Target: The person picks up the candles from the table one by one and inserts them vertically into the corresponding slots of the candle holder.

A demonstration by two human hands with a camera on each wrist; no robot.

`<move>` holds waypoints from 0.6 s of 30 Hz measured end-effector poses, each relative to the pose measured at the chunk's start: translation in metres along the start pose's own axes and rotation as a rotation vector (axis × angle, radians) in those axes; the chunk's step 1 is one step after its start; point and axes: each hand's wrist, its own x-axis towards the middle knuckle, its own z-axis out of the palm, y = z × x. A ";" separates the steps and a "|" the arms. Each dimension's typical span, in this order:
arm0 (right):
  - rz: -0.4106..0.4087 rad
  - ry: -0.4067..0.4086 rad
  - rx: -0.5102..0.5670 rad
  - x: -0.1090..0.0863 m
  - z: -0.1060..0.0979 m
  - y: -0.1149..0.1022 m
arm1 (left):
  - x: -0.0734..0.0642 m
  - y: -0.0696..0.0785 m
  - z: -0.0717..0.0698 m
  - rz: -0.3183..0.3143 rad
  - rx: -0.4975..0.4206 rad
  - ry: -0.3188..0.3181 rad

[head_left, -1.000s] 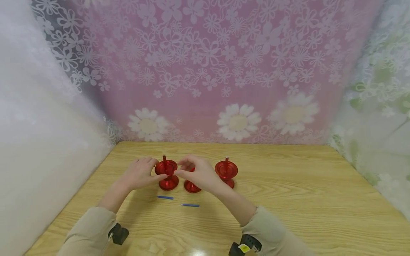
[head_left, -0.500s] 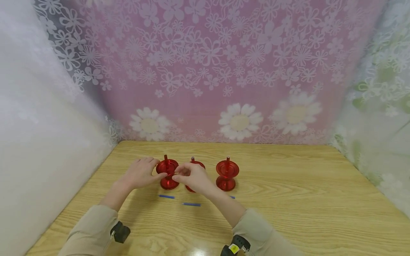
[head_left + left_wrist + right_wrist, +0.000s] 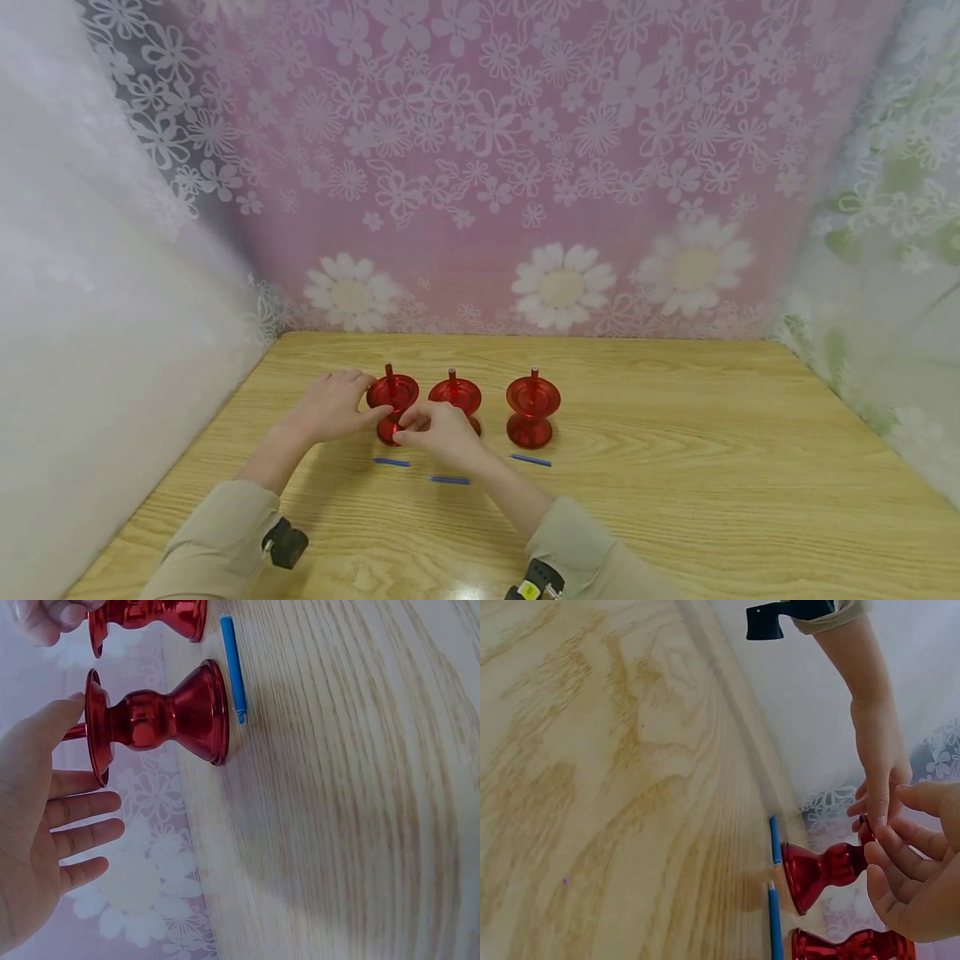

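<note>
No text is readable, yellow label (image 3: pixel 529 591) included.

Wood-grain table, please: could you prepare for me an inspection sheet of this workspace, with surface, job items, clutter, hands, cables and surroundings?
Surface: wood-grain table.
Job items: left red holder, middle red holder and right red holder stand in a row; three blue sticks lie nearer the person.
Clutter: nothing seen beyond tiny purple specks in the right wrist view.
Left hand: fingers hold the left red holder's dish.
Right hand: fingers loosely curled, nothing seen in them; partly hides the middle red holder.
Cables: nothing seen.
Surroundings: pink flowered backdrop behind, whitish sheet at left.
</note>
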 end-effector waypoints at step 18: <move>0.016 -0.008 -0.028 0.012 0.029 0.022 | 0.000 -0.002 0.003 0.029 -0.014 0.021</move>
